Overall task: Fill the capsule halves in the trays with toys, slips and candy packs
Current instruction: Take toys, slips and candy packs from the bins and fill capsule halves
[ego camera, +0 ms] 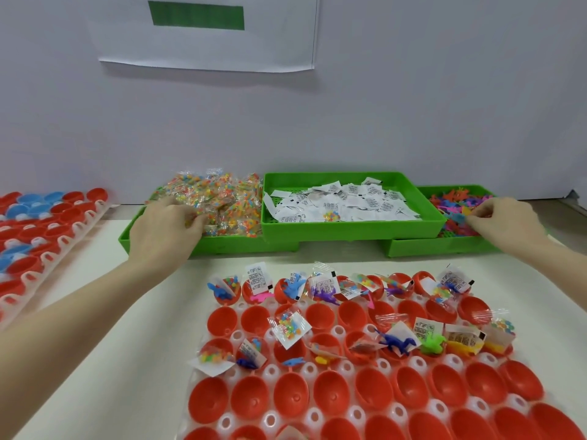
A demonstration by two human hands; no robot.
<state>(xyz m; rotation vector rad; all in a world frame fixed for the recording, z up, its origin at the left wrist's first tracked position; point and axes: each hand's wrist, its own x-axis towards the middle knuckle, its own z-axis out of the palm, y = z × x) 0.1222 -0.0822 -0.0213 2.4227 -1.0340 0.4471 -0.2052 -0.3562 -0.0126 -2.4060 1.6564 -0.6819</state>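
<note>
Green plastic bins stand in a row at the far side of the white table [165,312], against a pale wall. The left bin [133,238] holds a heap of clear candy packs [222,201] filled with coloured beads; the middle bin [349,231], raised slightly above its neighbours, holds white printed slips [343,201]; the right bin [422,247] holds small coloured plastic toys [451,201]. The left hand [165,227] lies palm-down on the candy packs, its fingers curled into the heap; whether they have closed on a single pack cannot be told, since the fingertips are hidden among the wrappers. The right hand [505,222] reaches into the right bin, thumb and forefinger drawn together at the toys, apparently pinching one. Near the viewer, a translucent white tray [270,420] carries rows of red capsule halves [251,396], open side up. The farthest row and the third row hold toys, slips and candy packs; the second row is partly filled at its right end, with one candy pack at its left part; the nearer rows are bare. At far left, a second tray [79,228] holds red and blue capsule halves [38,206]. A white sheet [279,42] bearing a green rectangle hangs on the wall.
</note>
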